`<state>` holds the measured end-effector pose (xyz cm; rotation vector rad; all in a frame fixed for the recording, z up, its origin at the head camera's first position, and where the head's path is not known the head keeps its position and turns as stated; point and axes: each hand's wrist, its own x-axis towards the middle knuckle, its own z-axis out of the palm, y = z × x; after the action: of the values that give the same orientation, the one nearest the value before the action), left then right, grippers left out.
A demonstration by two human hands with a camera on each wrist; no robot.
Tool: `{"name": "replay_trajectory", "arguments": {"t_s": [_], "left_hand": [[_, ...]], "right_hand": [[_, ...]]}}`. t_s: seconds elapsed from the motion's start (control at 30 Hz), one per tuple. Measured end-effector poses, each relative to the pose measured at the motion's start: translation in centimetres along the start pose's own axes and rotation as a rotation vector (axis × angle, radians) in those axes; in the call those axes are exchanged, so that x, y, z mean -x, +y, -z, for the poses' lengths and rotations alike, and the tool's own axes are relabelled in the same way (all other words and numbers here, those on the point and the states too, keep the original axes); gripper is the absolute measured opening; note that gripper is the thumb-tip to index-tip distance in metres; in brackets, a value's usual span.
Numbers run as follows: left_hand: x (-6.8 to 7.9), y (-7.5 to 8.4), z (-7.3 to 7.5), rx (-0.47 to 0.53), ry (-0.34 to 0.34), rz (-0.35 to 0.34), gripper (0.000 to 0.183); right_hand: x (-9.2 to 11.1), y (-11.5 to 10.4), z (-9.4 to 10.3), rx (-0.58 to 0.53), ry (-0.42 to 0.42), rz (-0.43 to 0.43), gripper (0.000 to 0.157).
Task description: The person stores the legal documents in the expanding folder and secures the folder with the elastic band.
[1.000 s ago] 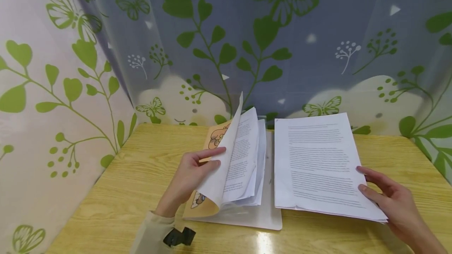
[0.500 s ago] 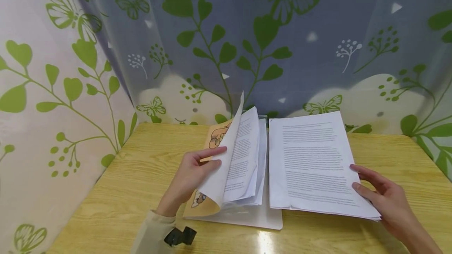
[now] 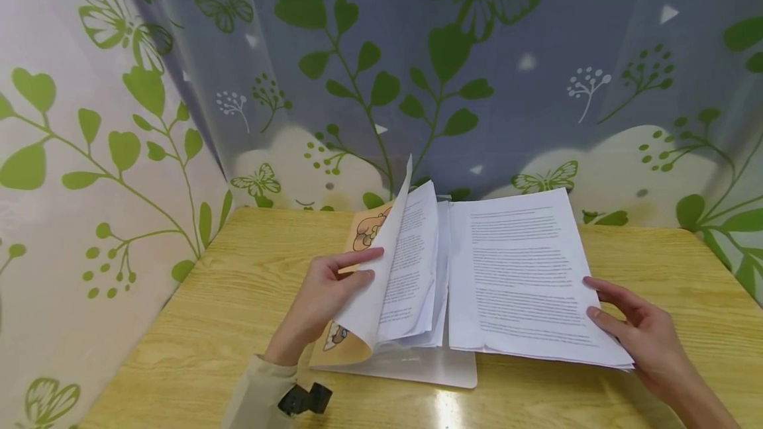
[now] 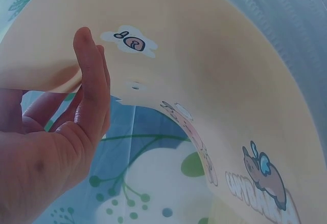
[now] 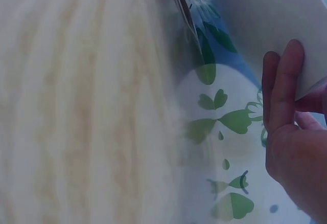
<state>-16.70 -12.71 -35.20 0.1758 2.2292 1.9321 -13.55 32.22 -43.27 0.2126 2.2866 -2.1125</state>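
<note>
My left hand [image 3: 322, 296] pinches the front cover of a folder between thumb and fingers and holds it curled up. The cover [image 4: 168, 40] is orange with cartoon bears outside, white inside. Under it, printed sheets [image 3: 408, 277] stand fanned out in the folder, partly hidden by the cover. The folder's pale back cover [image 3: 417, 371] lies on the table. At the right, my right hand [image 3: 640, 333] grips the right edge of a thin stack of printed paper [image 3: 524, 277], thumb on top. This stack's left edge overlaps the back cover, close beside the fanned sheets.
A light wooden table [image 3: 203, 330] carries the folder. Behind it hangs a blue-grey curtain [image 3: 334, 98] with green leaves and butterflies, and a pale patterned curtain [image 3: 59, 217] stands along the left. A black strap piece [image 3: 304, 400] sits at the left sleeve.
My right hand has moved the paper stack leftward, from beside the folder to right against its sheets. The left hand and the raised cover have stayed in place.
</note>
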Motion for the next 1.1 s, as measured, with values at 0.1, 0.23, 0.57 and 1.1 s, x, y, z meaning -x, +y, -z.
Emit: {"name": "replay_trajectory", "arguments": {"t_s": [0.1,0.23,0.57,1.1], "left_hand": [[0.0,0.0,0.0,-0.001,0.001,0.002,0.039],[0.0,-0.1,0.0,-0.004,-0.002,-0.001,0.039],[0.0,-0.2,-0.1,-0.01,-0.017,-0.009,0.039],[0.2,-0.1,0.0,-0.017,-0.005,-0.008,0.038]], "right_hand": [[0.0,-0.3,0.1,-0.025,-0.014,0.016,0.043],[-0.1,-0.7,0.2,-0.063,-0.027,0.013,0.042],[-0.1,-1.2,0.8,-0.109,-0.047,-0.028,0.042],[-0.1,-0.9,0.3,-0.076,-0.052,-0.028,0.043]]}}
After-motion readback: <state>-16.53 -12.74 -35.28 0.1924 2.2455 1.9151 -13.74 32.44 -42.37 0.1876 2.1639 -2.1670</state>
